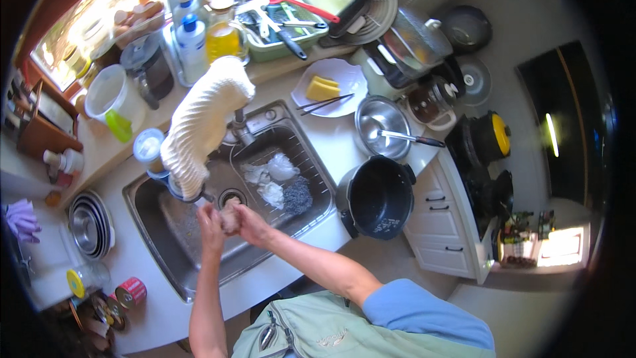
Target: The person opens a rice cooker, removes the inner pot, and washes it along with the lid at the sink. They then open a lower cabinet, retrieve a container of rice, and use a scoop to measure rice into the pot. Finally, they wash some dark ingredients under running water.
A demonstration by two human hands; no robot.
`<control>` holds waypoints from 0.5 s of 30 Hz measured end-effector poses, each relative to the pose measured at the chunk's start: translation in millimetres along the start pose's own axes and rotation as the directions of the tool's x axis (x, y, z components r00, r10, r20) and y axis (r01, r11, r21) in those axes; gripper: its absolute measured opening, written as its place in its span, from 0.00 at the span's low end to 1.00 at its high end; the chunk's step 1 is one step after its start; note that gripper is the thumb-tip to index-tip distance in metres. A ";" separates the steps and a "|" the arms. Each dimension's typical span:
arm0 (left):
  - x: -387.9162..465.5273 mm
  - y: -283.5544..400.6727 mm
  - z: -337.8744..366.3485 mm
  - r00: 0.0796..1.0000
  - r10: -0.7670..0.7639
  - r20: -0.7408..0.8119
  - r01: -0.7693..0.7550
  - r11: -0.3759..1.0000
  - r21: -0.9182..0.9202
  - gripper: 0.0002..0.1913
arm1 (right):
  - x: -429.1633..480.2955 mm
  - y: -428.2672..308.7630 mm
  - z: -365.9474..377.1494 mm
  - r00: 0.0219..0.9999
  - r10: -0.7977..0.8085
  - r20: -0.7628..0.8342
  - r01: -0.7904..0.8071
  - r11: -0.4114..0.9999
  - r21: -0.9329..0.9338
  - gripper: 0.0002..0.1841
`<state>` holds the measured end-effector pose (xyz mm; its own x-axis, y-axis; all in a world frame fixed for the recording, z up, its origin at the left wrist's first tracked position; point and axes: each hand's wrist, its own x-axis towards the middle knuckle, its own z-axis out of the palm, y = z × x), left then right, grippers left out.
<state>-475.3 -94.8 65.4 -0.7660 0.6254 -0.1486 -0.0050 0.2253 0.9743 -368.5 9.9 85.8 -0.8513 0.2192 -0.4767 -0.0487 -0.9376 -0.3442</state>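
Observation:
Over the double-bowl steel sink (169, 263), my left hand (212, 228) and my right hand (254, 227) meet around a small pale, wet-looking lump (229, 216). The picture does not settle what the lump is, and fingers hide part of it. Just above my hands hangs a long cream ridged object (203, 119), which covers part of the tap (242, 129). On the wire rack (310, 159) in the right bowl lie crumpled white pieces (271, 194), apparently cloth or plastic, beside a grey steel-wool scourer (298, 195).
Right of the sink stand a dark inner cooking pot (375, 199), a steel bowl (367, 132) with a ladle (410, 137), and a white plate (348, 79) with yellow sponges (323, 88) and chopsticks (325, 103). Nested steel bowls (87, 228) and a tin can (131, 292) stand left.

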 end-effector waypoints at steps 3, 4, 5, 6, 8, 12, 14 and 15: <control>-36.2 51.3 24.0 0.993 -0.110 -0.031 0.103 0.979 -0.175 0.14 | 25.1 24.5 -10.4 0.982 -0.080 -0.171 0.079 0.997 -0.010 0.24; -39.1 52.6 23.2 0.992 -0.083 -0.092 0.068 0.985 -0.162 0.14 | 21.6 25.4 8.0 0.952 -0.092 -0.291 0.047 0.986 -0.159 0.25; -41.4 51.1 19.7 0.985 -0.059 -0.164 0.035 0.988 -0.148 0.13 | 3.5 17.8 45.1 0.975 -0.137 -0.175 0.101 0.974 -0.201 0.22; -42.6 55.4 24.0 0.978 -0.027 -0.209 -0.002 0.991 -0.137 0.13 | 8.6 25.4 43.0 0.969 -0.210 -0.133 0.181 0.963 -0.201 0.17; -39.3 66.0 19.0 0.964 -0.110 -0.244 0.039 0.960 -0.279 0.10 | 8.1 26.3 60.7 0.956 -0.226 -0.186 0.214 0.973 -0.083 0.13; -34.2 83.8 -24.1 0.975 -0.018 -0.220 -0.031 0.976 -0.217 0.08 | 13.0 7.1 56.4 0.936 -0.261 -0.235 0.224 0.959 -0.174 0.06; -41.6 85.3 -53.5 0.980 0.075 -0.187 -0.091 0.993 -0.076 0.09 | 14.7 0.2 48.8 0.935 -0.298 -0.195 0.227 0.921 -0.317 0.11; -50.0 98.9 -60.3 0.975 0.093 -0.202 -0.095 0.995 -0.004 0.10 | 9.2 -4.0 51.6 0.939 -0.308 -0.156 0.236 0.902 -0.362 0.14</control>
<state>-476.2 -148.8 179.4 -0.8773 0.4795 -0.0205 0.0652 0.1614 0.9847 -403.1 1.7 124.5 -0.7026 0.5364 -0.4675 -0.0553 -0.6963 -0.7156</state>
